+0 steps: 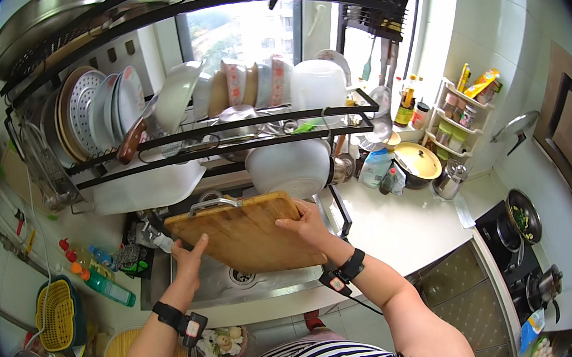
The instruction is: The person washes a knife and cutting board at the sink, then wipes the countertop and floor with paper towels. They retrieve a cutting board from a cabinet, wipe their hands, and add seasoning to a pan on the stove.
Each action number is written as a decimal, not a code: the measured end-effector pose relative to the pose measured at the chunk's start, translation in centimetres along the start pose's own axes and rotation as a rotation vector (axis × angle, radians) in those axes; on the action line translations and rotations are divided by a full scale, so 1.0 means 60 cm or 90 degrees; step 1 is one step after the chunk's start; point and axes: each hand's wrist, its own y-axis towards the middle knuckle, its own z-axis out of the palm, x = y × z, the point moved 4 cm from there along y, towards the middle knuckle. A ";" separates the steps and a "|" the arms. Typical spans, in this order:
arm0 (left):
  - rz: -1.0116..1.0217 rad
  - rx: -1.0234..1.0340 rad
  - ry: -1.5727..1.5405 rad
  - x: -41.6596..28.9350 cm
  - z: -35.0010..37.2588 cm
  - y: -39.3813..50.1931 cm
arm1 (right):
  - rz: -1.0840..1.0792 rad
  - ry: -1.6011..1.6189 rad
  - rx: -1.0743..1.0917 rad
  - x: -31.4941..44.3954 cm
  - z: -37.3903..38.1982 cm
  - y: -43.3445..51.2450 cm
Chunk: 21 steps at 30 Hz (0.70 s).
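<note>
A wooden cutting board (249, 232) with a metal handle (215, 203) on its far edge is tilted over the stainless steel sink (209, 291). My right hand (310, 227) grips the board's right edge, thumb on the near face and fingers out of sight behind it. At the left edge is my left hand (191, 258), its thumb against the board and the other fingers partly hidden. Below the board's lower edge the sink drain (242, 276) shows. Just beyond the left edge, the faucet (151, 234) is partly covered.
A black dish rack (238, 144) with plates, bowls and a brown-handled knife (132, 140) spans above the sink. A large white bowl (290, 167) sits behind the board. Bottles (102, 284) stand left; a lidded pot (417, 164) is on the right counter, a frying pan (523, 216) on the stove.
</note>
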 end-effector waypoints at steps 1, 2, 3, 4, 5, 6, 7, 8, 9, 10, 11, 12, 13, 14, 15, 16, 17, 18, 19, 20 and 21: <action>0.068 0.012 -0.027 -0.001 0.002 0.019 | -0.020 0.013 -0.003 -0.001 -0.008 -0.001; 0.105 0.022 -0.062 -0.001 0.004 0.034 | -0.029 0.028 -0.002 -0.003 -0.016 0.000; 0.162 0.032 -0.074 -0.005 0.005 0.045 | -0.042 0.042 0.003 -0.003 -0.024 0.002; 0.188 0.041 -0.093 -0.010 0.009 0.055 | -0.035 0.052 0.003 -0.005 -0.034 0.003; 0.217 0.058 -0.125 -0.018 0.014 0.064 | -0.031 0.064 0.003 -0.007 -0.045 0.004; 0.220 0.084 -0.132 -0.024 0.022 0.068 | -0.027 0.071 0.007 -0.010 -0.057 0.006; 0.246 0.092 -0.143 -0.033 0.031 0.070 | -0.020 0.085 0.001 -0.014 -0.070 0.008; 0.270 0.099 -0.155 -0.044 0.043 0.070 | -0.015 0.095 -0.001 -0.020 -0.084 0.012; 0.296 0.118 -0.181 -0.055 0.057 0.068 | -0.011 0.107 -0.001 -0.027 -0.097 0.016; 0.295 0.102 -0.181 -0.064 0.070 0.067 | -0.013 0.108 0.000 -0.034 -0.110 0.019; 0.297 0.098 -0.194 -0.073 0.085 0.065 | 0.012 0.130 0.001 -0.042 -0.122 0.019; 0.301 0.111 -0.222 -0.081 0.100 0.058 | 0.038 0.152 0.002 -0.050 -0.135 0.017; 0.297 0.105 -0.213 -0.087 0.112 0.051 | 0.058 0.178 0.009 -0.054 -0.148 0.016; 0.298 0.115 -0.220 -0.096 0.126 0.044 | 0.087 0.128 0.009 -0.057 -0.161 0.016; 0.302 0.134 -0.237 -0.106 0.139 0.038 | 0.095 0.129 0.035 -0.053 -0.174 0.015; 0.326 0.147 -0.240 -0.117 0.148 0.029 | 0.116 0.126 0.060 -0.046 -0.188 0.015; 0.329 0.135 -0.232 -0.126 0.155 0.023 | 0.162 0.112 0.074 -0.039 -0.201 0.018; 0.338 0.134 -0.234 -0.133 0.161 0.016 | 0.155 0.125 0.051 -0.026 -0.214 0.029; 0.354 0.144 -0.243 -0.139 0.167 0.009 | 0.079 0.087 0.066 -0.004 -0.221 0.043; 0.346 0.129 -0.231 -0.142 0.171 0.005 | 0.042 0.024 0.056 0.017 -0.232 0.060; 0.347 0.124 -0.227 -0.145 0.175 0.001 | -0.017 -0.027 0.057 0.040 -0.240 0.079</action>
